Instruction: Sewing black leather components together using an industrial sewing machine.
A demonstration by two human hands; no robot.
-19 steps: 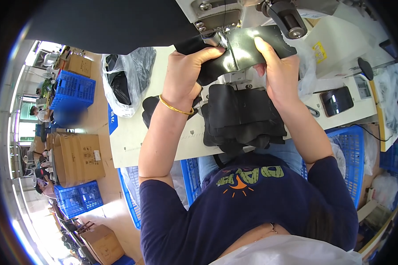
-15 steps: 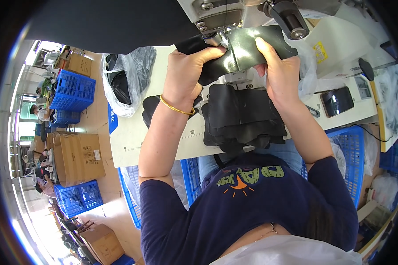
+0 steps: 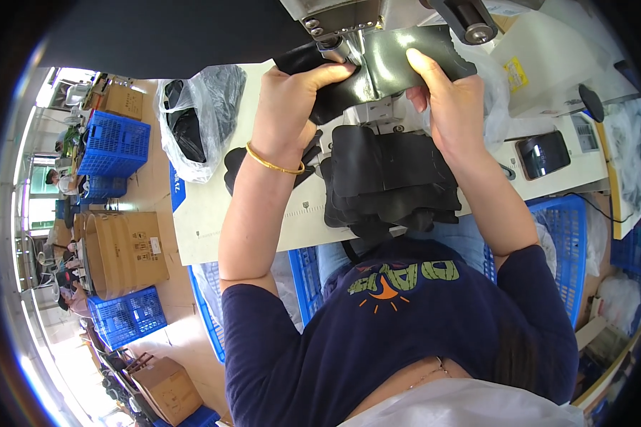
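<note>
A glossy black sheet, apparently leather or a leather-like material [image 3: 397, 65], is stretched between my hands at the sewing machine [image 3: 345, 20]. A seam or fold runs across it near the presser foot [image 3: 335, 50]. My left hand [image 3: 286, 99] grips its left part, thumb on top beside the foot, its other fingers hidden. On the right part, my right hand [image 3: 452, 99] pinches the sheet with the thumb above and fingers curled below. Closer to my body lies a stack of matte black pieces [image 3: 388, 167], with more dark pieces [image 3: 233, 165] partly hidden behind my left wrist.
On the white table [image 3: 263, 231], a plastic bag with black contents [image 3: 201, 121] lies at left and a phone [image 3: 543, 154] at right. Blue crates [image 3: 559, 249] stand below the front edge. Cardboard boxes [image 3: 124, 252], more crates and people are farther left.
The whole view has shifted slightly. My hands and the black sheet have moved a little left and away from me, with both grips kept.
</note>
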